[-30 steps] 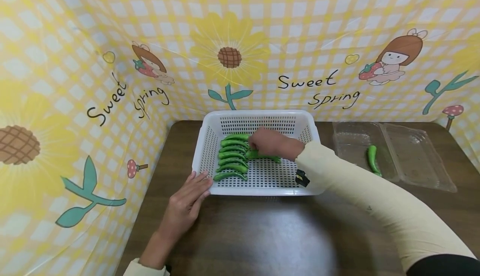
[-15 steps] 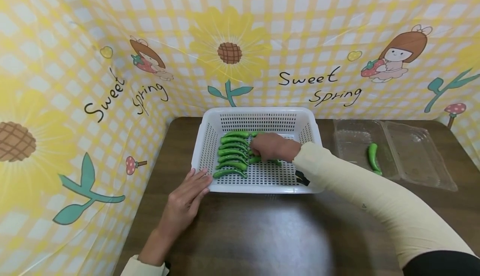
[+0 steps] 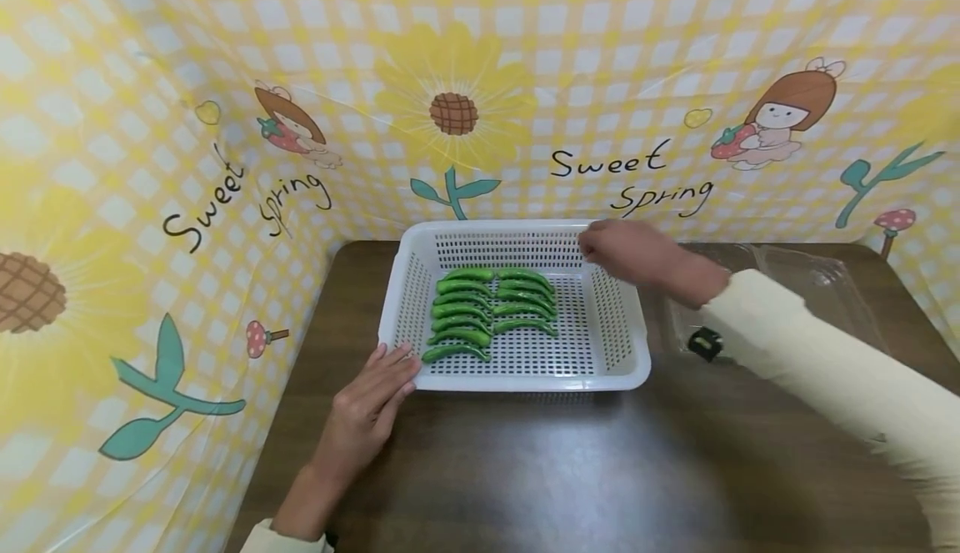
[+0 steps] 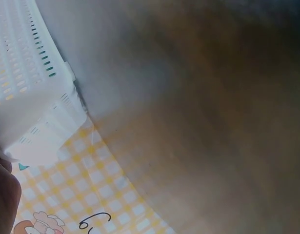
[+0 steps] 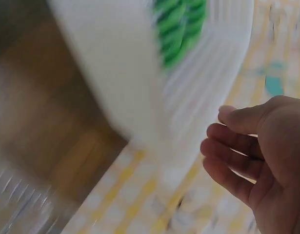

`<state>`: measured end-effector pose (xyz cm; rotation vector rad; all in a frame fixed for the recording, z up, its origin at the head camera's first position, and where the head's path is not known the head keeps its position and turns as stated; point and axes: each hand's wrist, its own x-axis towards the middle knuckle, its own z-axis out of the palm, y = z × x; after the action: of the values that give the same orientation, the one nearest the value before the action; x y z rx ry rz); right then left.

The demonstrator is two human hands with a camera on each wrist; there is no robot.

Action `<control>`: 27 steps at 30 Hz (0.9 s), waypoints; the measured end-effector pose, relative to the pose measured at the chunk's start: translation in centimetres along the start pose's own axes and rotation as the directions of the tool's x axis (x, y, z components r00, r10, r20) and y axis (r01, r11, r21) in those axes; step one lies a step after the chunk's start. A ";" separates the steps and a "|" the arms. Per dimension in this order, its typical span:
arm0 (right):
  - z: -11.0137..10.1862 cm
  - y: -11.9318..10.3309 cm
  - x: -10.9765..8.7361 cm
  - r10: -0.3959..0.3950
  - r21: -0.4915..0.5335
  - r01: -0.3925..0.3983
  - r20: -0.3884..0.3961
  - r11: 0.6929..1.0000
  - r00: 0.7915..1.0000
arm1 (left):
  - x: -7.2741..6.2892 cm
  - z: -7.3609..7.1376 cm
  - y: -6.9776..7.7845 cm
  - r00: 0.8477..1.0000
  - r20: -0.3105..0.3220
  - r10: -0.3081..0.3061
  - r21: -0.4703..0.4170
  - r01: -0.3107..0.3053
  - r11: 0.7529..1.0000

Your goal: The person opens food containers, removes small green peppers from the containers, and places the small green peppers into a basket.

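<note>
Green chili peppers (image 3: 460, 320) lie in two columns inside a white plastic basket (image 3: 517, 384). The right column (image 3: 522, 309) is shorter than the left. My left hand (image 3: 365, 403) rests with extended fingers on the basket's front left corner; a bit of that hand (image 4: 3, 195) shows at the left edge of the left wrist view. Over the basket's back right corner is my right hand (image 3: 633, 254). In the right wrist view this hand (image 5: 267, 151) has loosely curled fingers with nothing between them. The peppers look blurred there.
A clear plastic clamshell box (image 3: 825, 286) lies to the right of the basket, partly hidden by the right arm. A brown wooden table (image 3: 525, 470) carries everything. Yellow checked cloth (image 3: 360, 119) with printed flowers stands along the back and left.
My right hand has left the peppers and moved right and up to the basket's back right corner. The right column is now uncovered. The left hand stays at its corner.
</note>
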<state>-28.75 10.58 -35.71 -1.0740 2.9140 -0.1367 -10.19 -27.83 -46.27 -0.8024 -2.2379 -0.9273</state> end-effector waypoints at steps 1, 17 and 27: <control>-0.2 1.1 -0.7 0.019 -0.010 -0.019 -0.020 1.000 1.000 | 0.0 -0.1 0.0 1.000 -0.003 -0.004 0.000 0.004 1.000; 3.6 13.6 -12.4 -0.147 -0.212 0.197 0.230 0.957 0.962 | 0.1 -0.1 0.3 1.000 0.009 -0.019 0.001 0.019 1.000; 6.8 14.5 -13.7 -0.289 -0.308 0.332 0.178 0.892 0.941 | 0.0 -0.1 0.3 0.999 0.028 -0.032 0.006 0.032 0.999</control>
<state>-27.29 30.03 -43.85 -1.5312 2.6867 0.4224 -9.95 -27.72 -46.06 -0.7831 -2.2826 -0.9295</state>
